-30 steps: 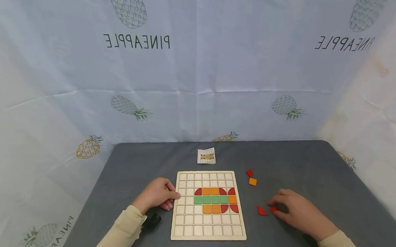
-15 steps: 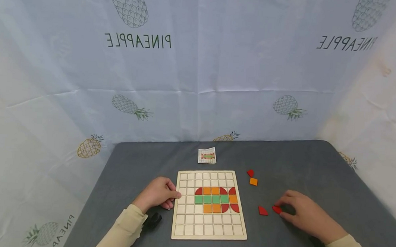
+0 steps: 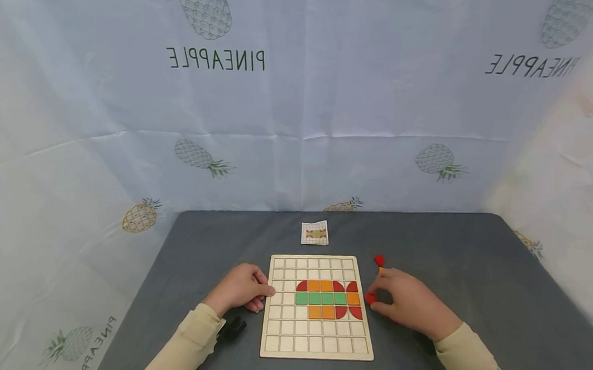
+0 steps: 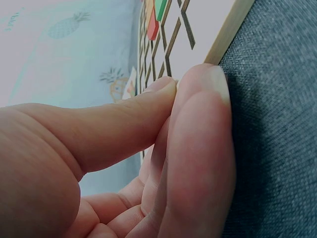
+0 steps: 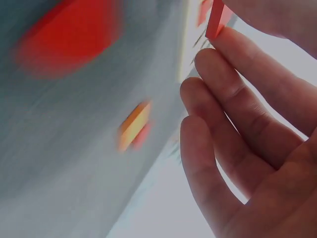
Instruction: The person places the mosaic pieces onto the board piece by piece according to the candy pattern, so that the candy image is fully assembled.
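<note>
A wooden grid board [image 3: 288, 341] lies on the table, bearing green squares [image 3: 314, 299], orange squares [image 3: 320, 286] and red quarter-circle tiles [image 3: 340, 312]. My left hand [image 3: 241, 287] pinches the board's left edge, thumb on top and fingers curled at the side. Between thumb and index finger, my right hand [image 3: 413, 303] holds a red quarter-circle tile [image 5: 216, 20] just beside the board's right edge. Its other fingers are stretched out, holding nothing. On the table, a loose red tile [image 5: 74, 39] shows blurred in the right wrist view; the hand mostly hides it in the head view.
Right of the board's upper corner lie another red tile [image 3: 379, 260] and an orange square tile [image 5: 133, 128], partly covered by the hand in the head view. Behind the board is a small pattern card [image 3: 315, 233]. A pineapple-print cloth [image 3: 361, 99] hangs behind the dark table [image 3: 223, 237].
My right hand has picked up the red tile and carried it left to the board's right edge. The left hand keeps its grip on the board. The head view has shifted slightly.
</note>
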{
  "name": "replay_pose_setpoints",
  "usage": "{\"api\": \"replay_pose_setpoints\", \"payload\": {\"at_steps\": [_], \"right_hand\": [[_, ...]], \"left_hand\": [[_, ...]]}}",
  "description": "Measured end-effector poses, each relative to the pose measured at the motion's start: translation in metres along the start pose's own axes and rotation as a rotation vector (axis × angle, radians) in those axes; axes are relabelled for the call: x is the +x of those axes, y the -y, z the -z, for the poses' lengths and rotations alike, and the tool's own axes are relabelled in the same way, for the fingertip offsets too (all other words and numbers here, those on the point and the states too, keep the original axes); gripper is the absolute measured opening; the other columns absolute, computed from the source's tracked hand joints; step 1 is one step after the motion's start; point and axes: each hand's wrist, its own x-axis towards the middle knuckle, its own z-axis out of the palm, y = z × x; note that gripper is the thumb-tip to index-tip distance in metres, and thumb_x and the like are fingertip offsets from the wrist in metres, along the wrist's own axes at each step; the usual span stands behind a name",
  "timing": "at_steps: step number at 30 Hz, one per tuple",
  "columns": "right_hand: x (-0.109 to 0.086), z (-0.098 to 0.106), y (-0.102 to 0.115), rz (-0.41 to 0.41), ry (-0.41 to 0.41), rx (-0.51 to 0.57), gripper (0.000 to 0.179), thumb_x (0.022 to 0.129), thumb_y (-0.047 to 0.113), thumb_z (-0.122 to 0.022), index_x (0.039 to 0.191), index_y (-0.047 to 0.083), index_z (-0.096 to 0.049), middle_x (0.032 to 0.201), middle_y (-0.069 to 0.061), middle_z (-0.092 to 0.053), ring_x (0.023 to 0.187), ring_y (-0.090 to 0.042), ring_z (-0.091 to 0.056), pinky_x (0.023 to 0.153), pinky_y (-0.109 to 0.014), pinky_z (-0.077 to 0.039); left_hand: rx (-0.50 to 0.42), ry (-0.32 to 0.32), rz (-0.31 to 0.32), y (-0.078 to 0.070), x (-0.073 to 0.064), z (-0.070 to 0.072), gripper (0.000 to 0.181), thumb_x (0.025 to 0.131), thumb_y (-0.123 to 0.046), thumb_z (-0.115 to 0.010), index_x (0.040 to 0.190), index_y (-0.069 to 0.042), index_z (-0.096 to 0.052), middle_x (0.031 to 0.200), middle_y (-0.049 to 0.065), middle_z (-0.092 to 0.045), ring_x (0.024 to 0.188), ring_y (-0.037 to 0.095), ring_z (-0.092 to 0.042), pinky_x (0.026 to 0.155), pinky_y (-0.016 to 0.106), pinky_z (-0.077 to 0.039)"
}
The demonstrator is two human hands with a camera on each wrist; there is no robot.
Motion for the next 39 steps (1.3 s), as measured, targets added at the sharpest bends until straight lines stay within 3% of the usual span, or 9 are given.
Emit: {"api": "replay_pose_setpoints", "payload": {"at_steps": [7,14,23,39], "right_hand": [[0.034,-0.017,0.046,0.135,0.001,0.062,0.014,0.089,0.022,-0.091,0.1,0.02,-0.083,0.099,0.009,-0.068,0.086,-0.008,-0.061,0.071,-0.024,-0.056],[0.05,-0.028,0.076,0.207,0.019,0.072,0.012,0.09,0.024,-0.09,0.099,0.02,-0.082,0.097,0.008,-0.066,0.085,-0.005,-0.057,0.072,-0.023,-0.055],[0.056,-0.032,0.088,0.218,-0.009,0.031,0.014,0.089,0.025,-0.092,0.096,0.018,-0.083,0.092,0.007,-0.064,0.081,-0.002,-0.05,0.07,-0.022,-0.053],[0.06,-0.048,0.102,0.256,0.016,0.02,0.012,0.088,0.023,-0.091,0.093,0.018,-0.083,0.088,0.009,-0.064,0.077,-0.001,-0.051,0.068,-0.022,-0.052]], "left_hand": [[0.009,0.003,-0.005,-0.002,0.0,-0.001,0.029,0.092,-0.019,-0.088,0.102,-0.003,-0.066,0.08,0.008,-0.074,0.059,0.015,-0.072,0.056,0.033,-0.065],[0.009,0.011,-0.01,-0.006,0.003,-0.003,0.029,0.092,-0.02,-0.088,0.101,-0.003,-0.066,0.08,0.008,-0.074,0.058,0.014,-0.071,0.055,0.032,-0.065],[0.002,0.018,-0.017,-0.015,0.008,-0.003,0.029,0.092,-0.02,-0.088,0.102,-0.003,-0.066,0.08,0.008,-0.075,0.059,0.015,-0.072,0.056,0.032,-0.065],[0.015,0.003,0.018,-0.003,0.0,0.002,0.03,0.092,-0.02,-0.088,0.1,-0.003,-0.065,0.079,0.008,-0.074,0.058,0.015,-0.071,0.055,0.032,-0.065]]}}
